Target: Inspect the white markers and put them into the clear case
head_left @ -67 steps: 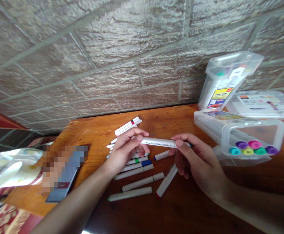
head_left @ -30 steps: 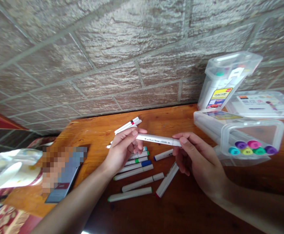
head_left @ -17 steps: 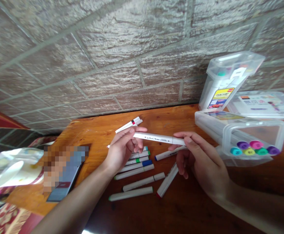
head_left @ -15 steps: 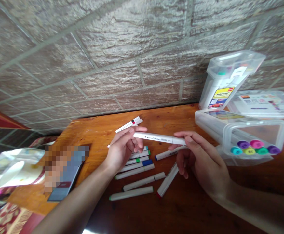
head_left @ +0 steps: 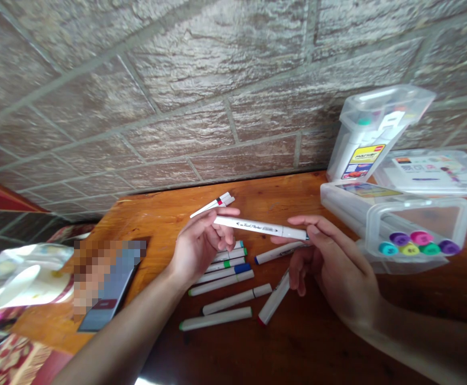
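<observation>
A white marker (head_left: 259, 226) with dark print along its barrel is held nearly level above the table, between both hands. My left hand (head_left: 201, 240) pinches its left end between thumb and fingers. At the other end, the thumb and fingertips of my right hand (head_left: 337, 262) grip the tip, where a dark edge shows. Beneath lie several white markers, among them one with a blue band (head_left: 241, 267), one with a green end (head_left: 217, 318) and one with a red end (head_left: 273, 299). A blue-ended marker (head_left: 277, 252) is partly behind my right hand.
An open clear case (head_left: 372, 214) with colour-capped markers lies at right. Behind it stand an upright clear marker box (head_left: 361, 149) and a flat clear lid (head_left: 466, 171). A phone-like device (head_left: 108, 299) rests at left, near a paper cup (head_left: 36, 286). A stone wall (head_left: 217, 107) borders the table.
The held marker has shifted slightly left and its right end has dipped a little, so a dark edge at that end now shows. Both hands keep their grip.
</observation>
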`<state>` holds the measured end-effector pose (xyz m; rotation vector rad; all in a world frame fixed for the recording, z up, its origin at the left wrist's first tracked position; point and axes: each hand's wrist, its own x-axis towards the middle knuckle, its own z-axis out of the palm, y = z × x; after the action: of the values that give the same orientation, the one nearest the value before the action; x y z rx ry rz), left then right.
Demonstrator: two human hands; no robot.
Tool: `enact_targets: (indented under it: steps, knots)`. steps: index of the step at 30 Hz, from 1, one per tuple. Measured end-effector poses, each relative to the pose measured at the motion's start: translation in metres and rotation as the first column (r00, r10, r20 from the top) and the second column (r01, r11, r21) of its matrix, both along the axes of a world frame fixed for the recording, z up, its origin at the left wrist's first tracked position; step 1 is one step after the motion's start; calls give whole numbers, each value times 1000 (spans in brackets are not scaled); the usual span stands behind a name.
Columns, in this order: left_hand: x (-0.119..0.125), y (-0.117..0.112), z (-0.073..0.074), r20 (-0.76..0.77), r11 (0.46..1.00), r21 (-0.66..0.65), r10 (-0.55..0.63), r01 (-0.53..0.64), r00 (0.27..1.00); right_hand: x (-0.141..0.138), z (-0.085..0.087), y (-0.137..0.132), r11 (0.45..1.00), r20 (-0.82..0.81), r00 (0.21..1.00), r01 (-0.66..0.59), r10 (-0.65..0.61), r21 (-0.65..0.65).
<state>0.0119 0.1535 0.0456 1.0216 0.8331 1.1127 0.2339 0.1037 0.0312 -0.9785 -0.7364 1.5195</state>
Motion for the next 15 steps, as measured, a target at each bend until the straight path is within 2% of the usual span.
enact_targets:
  steps: [10, 15]
  knots:
    - [0, 0, -1, -18, 1000, -15, 5, -5, 1000, 2, 0, -1, 1000, -18, 1000, -15, 15, -2]
    - [2, 0, 0, -93, 999, 30, 26, -24, 995, 1, -1, -1, 1000, 14, 1000, -1, 1, 17]
